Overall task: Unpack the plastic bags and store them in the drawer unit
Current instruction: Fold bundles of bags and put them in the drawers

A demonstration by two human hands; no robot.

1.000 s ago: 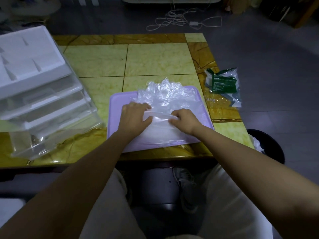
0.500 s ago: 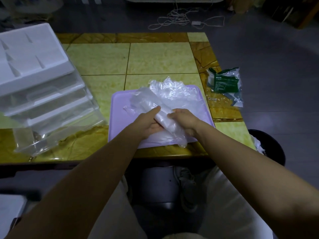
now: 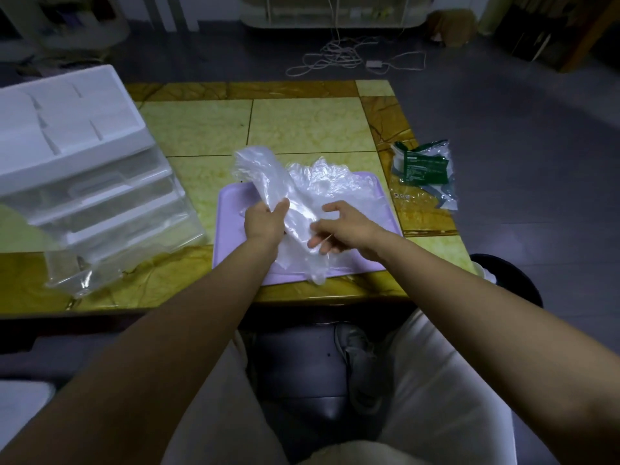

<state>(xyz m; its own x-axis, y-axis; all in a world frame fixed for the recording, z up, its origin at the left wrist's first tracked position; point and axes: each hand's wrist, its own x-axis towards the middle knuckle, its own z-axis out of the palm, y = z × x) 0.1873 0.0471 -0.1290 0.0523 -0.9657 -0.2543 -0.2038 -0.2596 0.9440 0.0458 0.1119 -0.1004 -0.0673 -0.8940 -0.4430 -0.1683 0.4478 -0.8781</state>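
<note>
The drawer unit (image 3: pixel 84 182) stands at the left end of the desk (image 3: pixel 201 129), with a white top and clear drawers; its lowest drawer (image 3: pixel 77 276) juts out toward the near edge. Just right of it lies a lilac tray (image 3: pixel 231 229), set against the desk's near edge. Over the tray, the left grip (image 3: pixel 263 223) is clenched round a rolled bundle of clear plastic bags (image 3: pixel 265 176), which slants from upper left, above the tray's far rim, down to the tray's near rim. The right grip (image 3: pixel 342 229) is released, thumb and fingers spread and loosely bent, its fingertips (image 3: pixel 315 244) touching the bundle's lower part. Behind both hands, a crumpled heap of loose bags (image 3: pixel 335 182) rests on the tray. Further right, an opened green-labelled wrapper (image 3: pixel 422 169) overhangs the desk's right edge. A dark round bin (image 3: pixel 510 280) sits on the floor beside the near right corner.
</note>
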